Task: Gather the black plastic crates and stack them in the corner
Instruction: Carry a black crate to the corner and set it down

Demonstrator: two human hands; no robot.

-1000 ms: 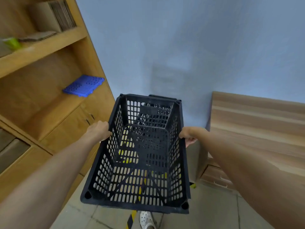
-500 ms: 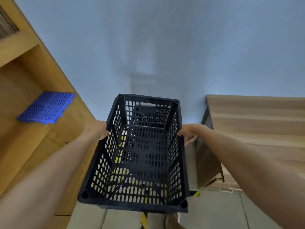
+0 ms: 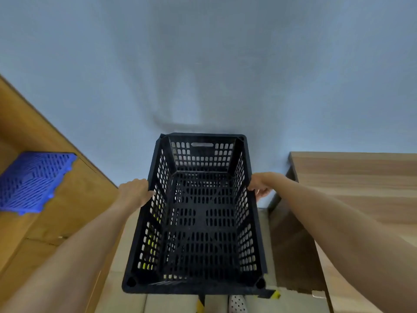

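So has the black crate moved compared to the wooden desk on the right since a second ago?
Yes. The black crate has swung right toward the wooden desk and squared up with the blue wall, away from the wooden shelving.

Soft even light, faint shadow on wall (image 3: pixel 180 105), wide-angle edge warping.

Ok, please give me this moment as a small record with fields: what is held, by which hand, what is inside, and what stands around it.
held item: black crate, open side up
left hand: left hand grips the crate's left rim
right hand: right hand grips the crate's right rim
crate contents: nothing visible inside
left of crate: wooden shelf unit with a blue perforated panel lying on it
right of crate: wooden desk
behind crate: pale blue wall
second crate underneath: cannot tell
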